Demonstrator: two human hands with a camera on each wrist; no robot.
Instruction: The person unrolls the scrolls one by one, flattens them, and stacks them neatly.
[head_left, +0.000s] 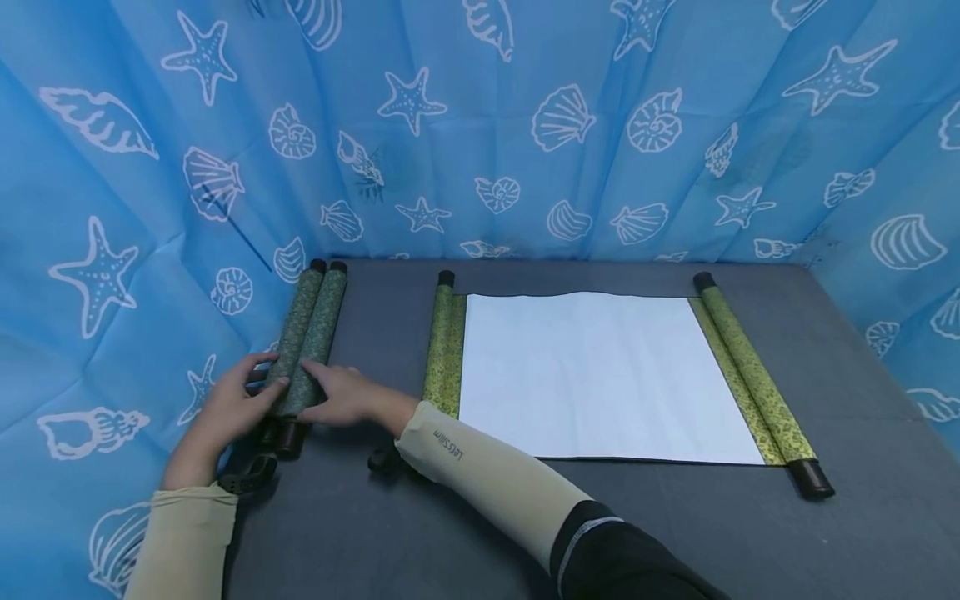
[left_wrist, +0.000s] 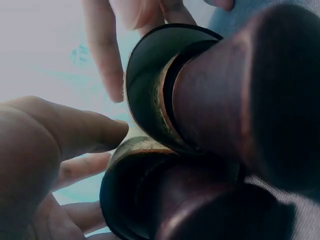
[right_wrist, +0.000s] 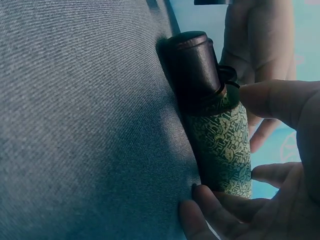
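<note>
Head view: I have two slim tubes of dark-green patterned cloth side by side at the left end of the grey cloth-covered table (head_left: 712,517), ends toward me: an outer green roll (head_left: 296,329) and an inner green roll (head_left: 320,325). Left hand (head_left: 240,404) loosely straddles the outer one, thumb over its top, fingers down its left side. Right hand (head_left: 348,396) is spread, thumb and index apart, tips against the inner one's right flank. Further right, well apart, a yellow-green patterned scroll (head_left: 753,375) lies open between its rollers, blank white sheet (head_left: 592,375) showing; no hand on it, near-left corner hidden by a beige sleeve (head_left: 487,475). Left wrist: I'm looking at the near ends; dark brown end knobs (left_wrist: 215,95) stick out, cloth rims touching. Thumb tip sits by the seam between the rolls; grip force, can't tell. Right wrist: one knob and the green cloth show, thumb near the end, some fingers low by the table. Status, my judgement: both green rolls are wound up and paired, yellow scroll laid open. Left to do: hands not yet off the green pair.
</note>
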